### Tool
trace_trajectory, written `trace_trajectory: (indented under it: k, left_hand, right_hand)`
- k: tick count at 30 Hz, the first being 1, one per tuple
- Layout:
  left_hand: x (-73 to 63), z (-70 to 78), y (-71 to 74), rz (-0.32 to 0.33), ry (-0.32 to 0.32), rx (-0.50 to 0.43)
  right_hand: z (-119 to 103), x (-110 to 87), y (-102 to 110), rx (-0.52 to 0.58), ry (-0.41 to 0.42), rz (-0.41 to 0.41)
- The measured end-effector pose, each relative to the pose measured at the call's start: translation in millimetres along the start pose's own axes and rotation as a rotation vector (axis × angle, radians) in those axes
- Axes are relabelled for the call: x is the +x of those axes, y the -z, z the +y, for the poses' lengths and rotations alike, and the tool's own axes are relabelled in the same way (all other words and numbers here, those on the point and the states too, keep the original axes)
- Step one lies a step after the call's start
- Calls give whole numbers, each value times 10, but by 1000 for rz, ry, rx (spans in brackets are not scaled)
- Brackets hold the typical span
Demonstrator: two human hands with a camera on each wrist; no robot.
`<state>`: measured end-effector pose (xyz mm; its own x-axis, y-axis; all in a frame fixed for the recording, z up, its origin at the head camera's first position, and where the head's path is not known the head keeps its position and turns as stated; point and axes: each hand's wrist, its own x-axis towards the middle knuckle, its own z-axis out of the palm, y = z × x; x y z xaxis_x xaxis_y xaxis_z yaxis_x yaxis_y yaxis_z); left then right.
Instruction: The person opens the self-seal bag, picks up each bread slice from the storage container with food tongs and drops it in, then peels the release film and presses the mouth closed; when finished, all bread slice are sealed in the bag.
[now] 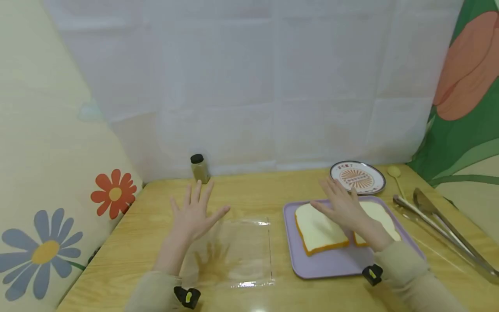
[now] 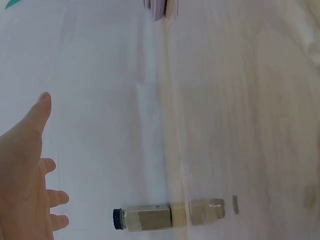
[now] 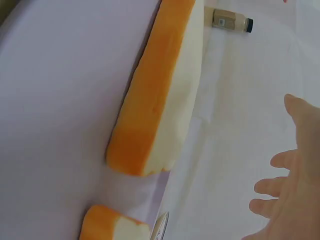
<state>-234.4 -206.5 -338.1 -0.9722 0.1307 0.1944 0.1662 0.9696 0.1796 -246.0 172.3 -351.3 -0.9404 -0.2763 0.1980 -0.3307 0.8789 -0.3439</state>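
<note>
My left hand (image 1: 193, 216) is spread wide above the table, left of a thin clear sheet (image 1: 249, 251) lying on the wood; its fingers are straight and hold nothing. Past its fingertips stands a small jar (image 1: 200, 169) with a black lid and brownish contents, seen also in the left wrist view. My right hand (image 1: 345, 206) hovers with spread fingers over a purple tray (image 1: 323, 268), holding nothing. Two slices of bread with orange crusts lie on that tray: the left slice (image 1: 317, 229) shows mostly, and the right slice (image 1: 380, 216) is partly hidden by the hand and wrist.
Behind the tray is a round patterned plate (image 1: 356, 177), with a yellowish spoon (image 1: 394, 172) to its right. Metal tongs (image 1: 448, 229) lie along the table's right side. A white cloth (image 1: 249, 86) hangs at the back; painted walls stand left and right.
</note>
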Motion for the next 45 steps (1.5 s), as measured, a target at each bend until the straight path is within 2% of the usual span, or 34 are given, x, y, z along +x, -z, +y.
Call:
trace_trajectory:
  k: [3,6,8,13,20,23,26,31,35,39,41,43,45]
  left_hand:
    - [-38,23,0,43,-23,-29]
    - [-66,40,14,89,-51,-79]
    - [-97,45,18,96,-67,-116]
    - [-198,61,1,57,-76,-136]
    - [-261,110,-54,1,-70,-44]
    - [-277,103,-112,-61,-82,-77]
    - [-296,95,-179,-93,-102,-120]
    - [-310,138,-221,-63,-147,-107]
    - [-316,155,-219,-70,-176,-118]
    - [-314,147,-219,-141,-194,-203]
    - [-321,141,-214,-197,-202,-235]
    - [-328,144,-220,-249,-212,-249]
    - [-329,152,-243,-278,-248,-240]
  right_hand:
    - [-49,2,-51,30,40,31]
    - [-135,25,-124,48,116,54]
    - [-207,27,-183,63,169,48]
    - [-383,-13,-281,97,219,6]
    - [-568,-12,-309,124,210,-39]
    - [-644,14,-348,143,210,-56]
    - [-718,29,-393,155,211,-74]
    - [-802,23,-481,150,252,-108]
    - [-857,18,-550,147,279,-131]
    - [-908,16,-607,131,330,-147]
    - [-930,8,-639,105,363,-163]
    - [-950,-1,-671,73,391,-180]
    - [-972,-8,-697,36,410,-193]
